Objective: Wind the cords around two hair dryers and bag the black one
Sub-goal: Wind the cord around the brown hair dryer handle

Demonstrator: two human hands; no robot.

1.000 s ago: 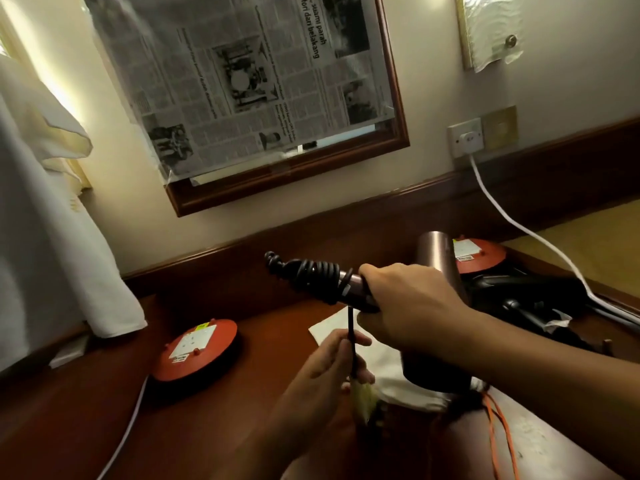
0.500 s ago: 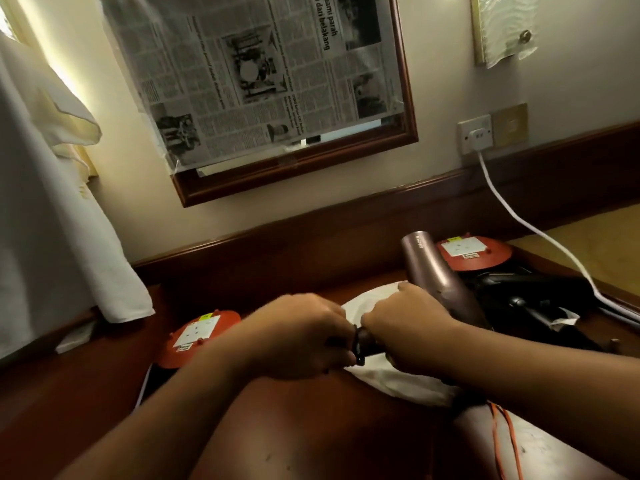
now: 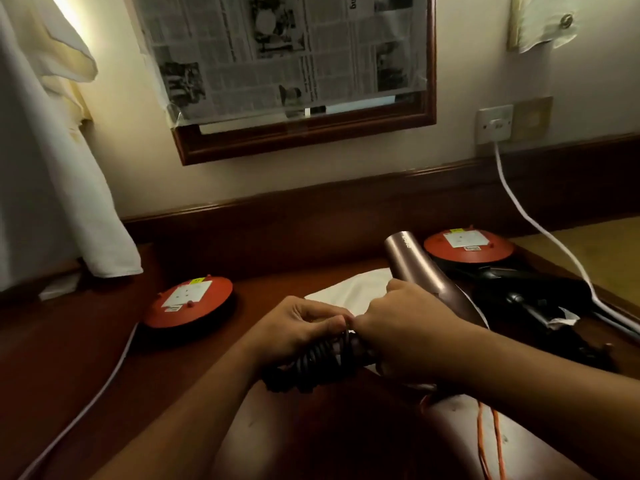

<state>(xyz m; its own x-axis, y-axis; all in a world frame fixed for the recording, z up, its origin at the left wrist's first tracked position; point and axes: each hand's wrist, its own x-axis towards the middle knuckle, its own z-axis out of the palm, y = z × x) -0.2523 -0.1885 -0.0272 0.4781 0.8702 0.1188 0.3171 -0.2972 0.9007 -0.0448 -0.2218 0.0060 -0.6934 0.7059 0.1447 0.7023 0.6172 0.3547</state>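
Note:
A rose-brown hair dryer [image 3: 419,268] lies tilted over the desk, barrel pointing up and away. Its handle is wrapped in coils of black cord [image 3: 311,362]. My right hand [image 3: 408,327] grips the dryer where handle meets barrel. My left hand [image 3: 298,323] is closed around the cord coils on the handle, fingertips meeting the right hand. A white cloth bag [image 3: 349,289] lies flat under the dryer. The black hair dryer [image 3: 530,292] rests to the right on the desk, with its cord loose beside it.
Two red round cord reels sit on the wooden desk [image 3: 69,368]: one at left [image 3: 188,301], one at back right [image 3: 467,245]. A white cable [image 3: 540,230] runs from the wall socket [image 3: 493,124] down past the black dryer. Orange cord [image 3: 488,441] hangs at lower right. White fabric [image 3: 52,168] hangs at left.
The dryer came down from a raised hold to low over the desk. My left hand went from pinching the cord below the handle to closing over the coils on it.

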